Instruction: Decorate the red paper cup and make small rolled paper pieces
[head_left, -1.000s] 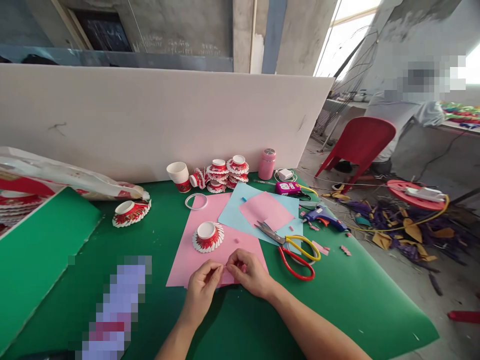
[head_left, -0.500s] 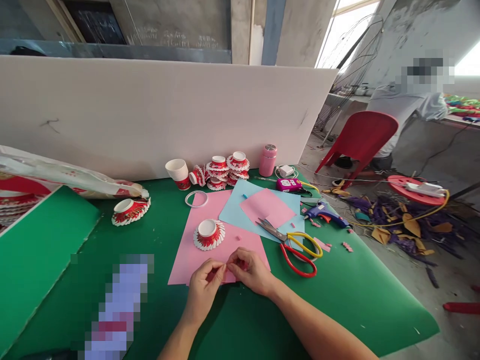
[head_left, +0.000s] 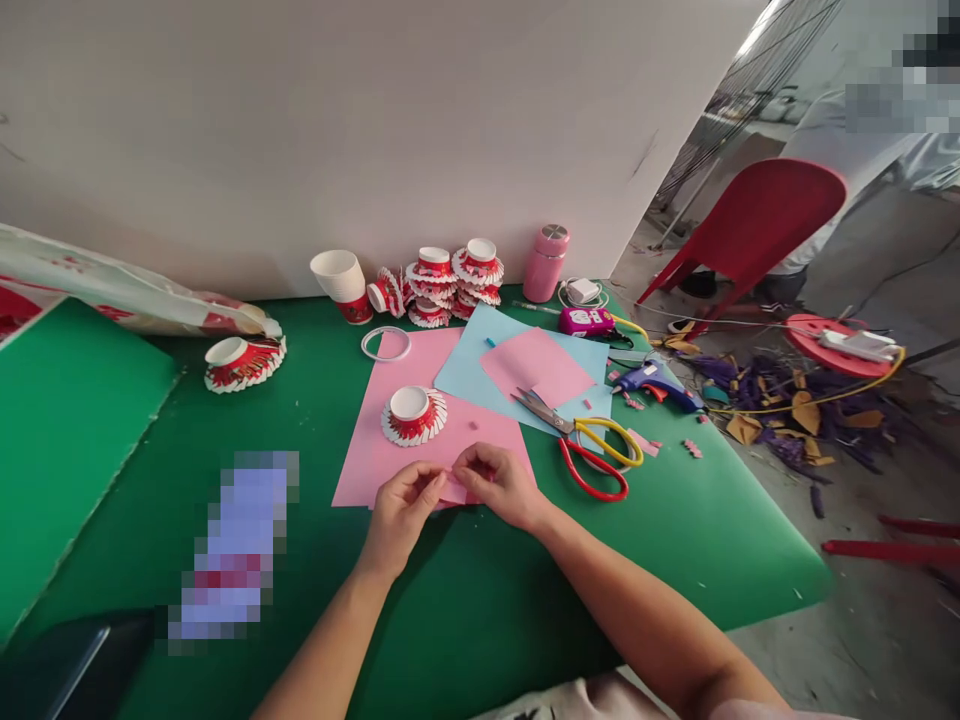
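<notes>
My left hand [head_left: 400, 511] and my right hand [head_left: 499, 484] meet fingertip to fingertip over the near edge of a large pink paper sheet [head_left: 390, 462]. Between the fingers they pinch a small pink paper piece [head_left: 451, 487], mostly hidden. Just beyond my hands a cut red-and-white paper cup [head_left: 413, 414] with fanned strips sits upside down on the pink sheet. Scissors [head_left: 583, 449] with red and yellow handles lie to the right of my right hand.
A green mat [head_left: 525, 610] covers the table. At the back stand a paper cup [head_left: 341, 285], a pile of cut cups [head_left: 448, 280], a pink bottle [head_left: 545, 263], a tape ring [head_left: 386, 343], a glue gun [head_left: 654, 383]. Another cut cup [head_left: 241, 362] lies left. A person sits beyond a red chair [head_left: 757, 225].
The view has tilted down and moved closer to the table. My hands keep working the small pink piece at the same spot on the sheet's edge.
</notes>
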